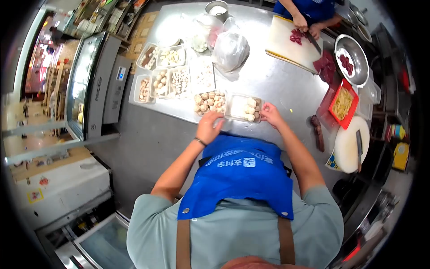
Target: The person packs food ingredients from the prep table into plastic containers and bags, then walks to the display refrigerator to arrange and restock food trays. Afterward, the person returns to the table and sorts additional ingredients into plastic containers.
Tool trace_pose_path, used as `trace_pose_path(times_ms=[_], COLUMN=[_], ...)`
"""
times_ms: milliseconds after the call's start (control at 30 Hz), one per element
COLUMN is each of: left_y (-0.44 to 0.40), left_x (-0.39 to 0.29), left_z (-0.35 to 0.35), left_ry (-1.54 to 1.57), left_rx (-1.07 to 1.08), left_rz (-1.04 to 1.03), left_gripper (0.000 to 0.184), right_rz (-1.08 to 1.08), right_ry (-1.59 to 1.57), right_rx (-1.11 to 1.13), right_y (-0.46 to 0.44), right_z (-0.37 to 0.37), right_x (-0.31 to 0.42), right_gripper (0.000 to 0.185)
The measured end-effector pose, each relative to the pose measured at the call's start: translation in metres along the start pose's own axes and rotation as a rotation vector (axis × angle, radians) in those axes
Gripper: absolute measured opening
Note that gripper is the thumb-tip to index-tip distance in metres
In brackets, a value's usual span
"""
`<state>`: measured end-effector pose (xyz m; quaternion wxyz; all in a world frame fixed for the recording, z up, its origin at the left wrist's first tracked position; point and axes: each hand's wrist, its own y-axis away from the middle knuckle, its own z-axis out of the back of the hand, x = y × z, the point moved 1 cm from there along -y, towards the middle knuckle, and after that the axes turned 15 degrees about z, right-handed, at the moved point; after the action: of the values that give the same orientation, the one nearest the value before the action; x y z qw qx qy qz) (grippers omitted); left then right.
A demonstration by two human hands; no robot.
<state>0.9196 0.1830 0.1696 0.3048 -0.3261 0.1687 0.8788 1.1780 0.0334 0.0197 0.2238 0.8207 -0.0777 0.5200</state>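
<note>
Clear plastic is forming the walls of an open rectangular tub [234, 107], which is standing on the metal tabletop [262, 71] between the two hands. Clock positions are taking the tub as centre, with 12 o'clock pointing away from the wearer. Cream-coloured balls [251, 109] are occupying its 3 o'clock half; the 9 o'clock half is showing bare base.

The right hand [272, 115] is touching the 3 o'clock wall with bent fingers; the view is not showing whether they are gripping it. The left hand [209, 128] is lying at 8 o'clock, its fingers pointing towards the tub; their hold is remaining unclear.

Beige-brown balls [209, 101] are bordering the tub at 9 o'clock, leaving little room. The near tabletop edge is running close at 6 o'clock. Open metal is extending from 1 to 3 o'clock, reaching towards a cutting board [286, 38] at 1 and a red tray [335, 110] at 3. A plastic bag [230, 51] is limiting space at 12.
</note>
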Motion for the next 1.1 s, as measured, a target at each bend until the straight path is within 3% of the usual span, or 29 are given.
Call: trace_pose_path(times_ms=[133,233,367,467,600,633,800,900,1000,1100], left_y=[0.089,0.188,0.334,0.443,0.556,0.571,0.662,0.716,0.784,0.835], left_x=[0.073,0.120,0.158,0.173,0.193,0.191,0.279,0.337,0.391,0.424], left_z=[0.013,0.016,0.008,-0.005,-0.013,-0.007,0.037,0.077,0.092,0.105], left_ry=[-0.171,-0.285,-0.301,-0.130,-0.084,-0.059,-0.046,-0.145,-0.319,-0.371], left_rx=[-0.098,-0.097,0.010,-0.093,-0.076,-0.173,-0.307,-0.362,-0.265,-0.137], left_rz=[0.384,0.816,1.343,1.693,1.896,1.995,2.136,2.181,2.182,2.182], left_gripper=[0.015,0.021,0.027,0.028,0.030,0.031,0.037,0.039,0.035,0.033], right_rz=[-0.089,-0.118,-0.147,-0.191,-0.239,-0.225,-0.258,-0.375,-0.441,-0.304], right_ry=[0.111,0.174,0.182,0.135,0.191,0.265,0.466,0.842,1.129,1.312], right_rx=[0.120,0.160,0.075,0.115,0.063,0.079,-0.120,-0.137,0.196,0.654], right_y=[-0.050,-0.074,-0.073,-0.073,-0.057,-0.052,-0.003,0.073,0.132,0.151], right_z=[-0.002,-0.006,-0.012,0.016,0.012,0.022,0.081,0.026,-0.056,-0.182], right_x=[0.014,0.020,0.021,0.005,0.023,0.026,0.025,0.033,0.027,0.002], right_gripper=[0.017,0.015,0.013,0.021,0.041,0.046,0.023,0.022,0.022,0.022])
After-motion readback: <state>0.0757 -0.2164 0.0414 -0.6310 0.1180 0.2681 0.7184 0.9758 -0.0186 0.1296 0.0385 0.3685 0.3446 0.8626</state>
